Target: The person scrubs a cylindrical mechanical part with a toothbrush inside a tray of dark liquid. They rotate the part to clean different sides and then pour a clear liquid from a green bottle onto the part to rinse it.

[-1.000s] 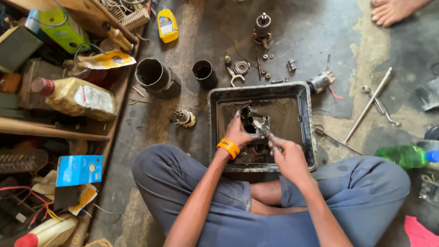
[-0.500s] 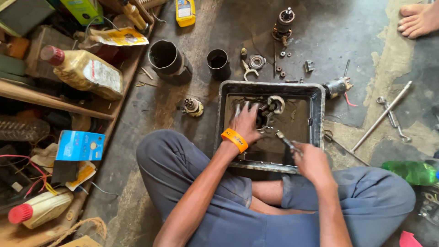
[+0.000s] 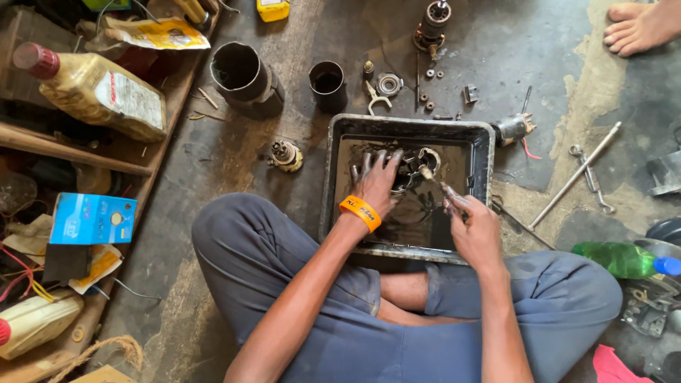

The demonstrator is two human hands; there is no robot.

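metal part: dark, greasy, roughly round piece with a ring-shaped opening; lies in the far half of the tray, under the fingertips of the left hand.
brush-like tool: thin and short, pale tip touching the metal part; tilted, gripped in the fingers of the right hand; too smeared to tell more.
tray: black, rectangular, steep-walled; sits on the floor in front of the crossed legs; holds dark oily liquid, and its inner walls are stained.
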